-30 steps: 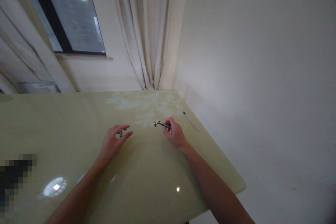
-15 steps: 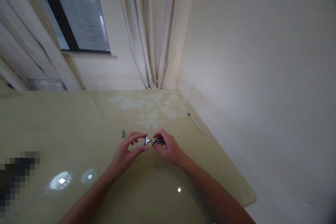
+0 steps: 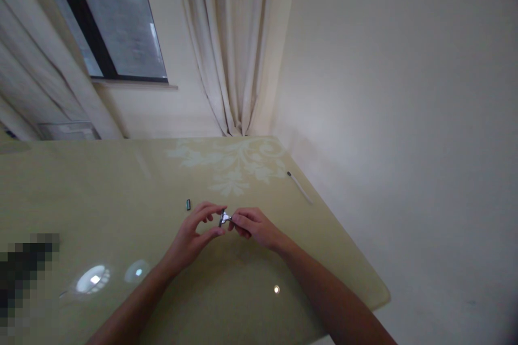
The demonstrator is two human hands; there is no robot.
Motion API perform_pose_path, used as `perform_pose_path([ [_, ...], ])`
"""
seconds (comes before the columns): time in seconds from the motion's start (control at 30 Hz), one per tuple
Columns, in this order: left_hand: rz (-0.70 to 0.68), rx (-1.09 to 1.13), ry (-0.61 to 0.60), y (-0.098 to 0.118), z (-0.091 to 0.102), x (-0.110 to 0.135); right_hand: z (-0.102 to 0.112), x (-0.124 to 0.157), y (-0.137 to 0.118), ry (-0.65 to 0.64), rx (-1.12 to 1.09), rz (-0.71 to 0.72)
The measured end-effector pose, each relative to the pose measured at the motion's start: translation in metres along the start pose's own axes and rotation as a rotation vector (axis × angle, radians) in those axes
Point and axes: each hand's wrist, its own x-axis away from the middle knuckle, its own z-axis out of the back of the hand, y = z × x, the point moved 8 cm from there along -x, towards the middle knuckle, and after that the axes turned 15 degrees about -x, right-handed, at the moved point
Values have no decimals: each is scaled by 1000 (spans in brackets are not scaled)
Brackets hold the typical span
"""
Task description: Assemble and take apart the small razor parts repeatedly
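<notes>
A safety razor (image 3: 225, 218) with a silver neck and a wide dark head is held above the table between my two hands. My left hand (image 3: 194, 233) pinches the two ends of its head between thumb and index finger. Closed around the handle is my right hand (image 3: 256, 227), its thumb lying by the neck; most of the handle is hidden in the fingers. A small dark razor cartridge (image 3: 188, 205) lies on the table, just beyond my left hand.
The glossy pale table (image 3: 121, 188) carries a white floral pattern at its far end. Near its right edge lies a thin whitish stick with a dark tip (image 3: 300, 188). A wall (image 3: 384, 118) runs along the right. A pixelated dark shape (image 3: 28, 264) is at left.
My right hand has turned over on the handle, its thumb now on top near the neck and the handle more covered. My left fingers stay at the head. The view shifted slightly.
</notes>
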Motion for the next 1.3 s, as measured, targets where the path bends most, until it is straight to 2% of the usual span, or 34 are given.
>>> perform_pose_path([
  [0.13, 78, 22, 24, -6, 3, -2, 1, -2, 2, 26, -19, -4],
  [0.23, 250, 64, 66, -23, 5, -1, 5, -3, 3, 86, -6, 22],
  [0.3, 379, 94, 83, -35, 6, 1, 9, -3, 0, 143, 71, 58],
  [0.37, 451, 88, 84, -42, 6, 2, 12, -3, -5, 208, 191, 109],
  [0.5, 446, -1, 77, -54, 14, -4, 18, -2, -14, 362, 450, 217],
  [0.57, 447, -111, 128, -66, 29, -6, 20, -3, -11, 396, 542, 227],
  [0.63, 444, -323, 171, -78, 45, -6, 20, -6, -6, 408, 599, 209],
  [0.73, 472, -685, 86, -96, 57, -4, 18, -14, 0, 424, 630, 168],
  [0.8, 504, -807, -20, -105, 56, -2, 12, -25, 1, 435, 637, 135],
  [0.9, 500, -834, -105, -110, 50, -4, -1, -49, 3, 465, 674, 62],
  [1.1, 482, -779, -104, -114, 51, -11, -30, -98, 13, 507, 829, -35],
  [1.3, 487, -775, -100, -117, 54, -11, -50, -108, 30, 485, 1020, -47],
])
